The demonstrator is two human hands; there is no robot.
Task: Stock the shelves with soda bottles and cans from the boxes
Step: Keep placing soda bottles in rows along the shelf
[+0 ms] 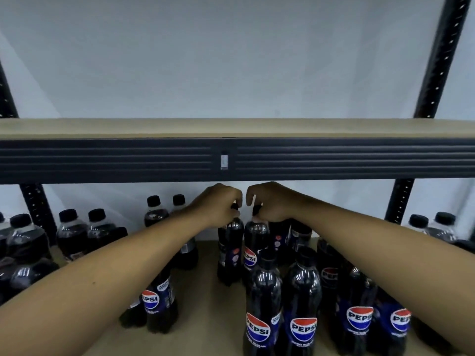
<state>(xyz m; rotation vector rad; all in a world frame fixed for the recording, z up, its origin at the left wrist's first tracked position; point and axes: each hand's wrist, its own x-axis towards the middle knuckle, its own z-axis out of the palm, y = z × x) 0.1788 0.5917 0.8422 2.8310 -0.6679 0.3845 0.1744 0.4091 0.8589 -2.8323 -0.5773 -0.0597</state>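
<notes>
Two caps (234, 206) largely hidden | left hand (221, 204) pinches left bottle (230, 253) | right hand (267, 201) pinches right bottle (253, 242)

Pale grey-white wall (231, 60) behind black perforated uprights (440, 55) (holes catching light); tan shelf board (231, 127).

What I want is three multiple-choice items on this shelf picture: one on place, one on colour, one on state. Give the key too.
1. The two held bottles are at:
A. the floor
B. the lower shelf
C. a box

2. The bottle caps are:
A. red
B. white
C. black

3. The left grip:
A. pinches a bottle's top
B. hangs open
C. holds a can

Key: 1 B, they are among the other bottles on that board. 2 C, every visible cap is black. 3 A, its fingers curl round the cap, as do those of the right grip.
</notes>
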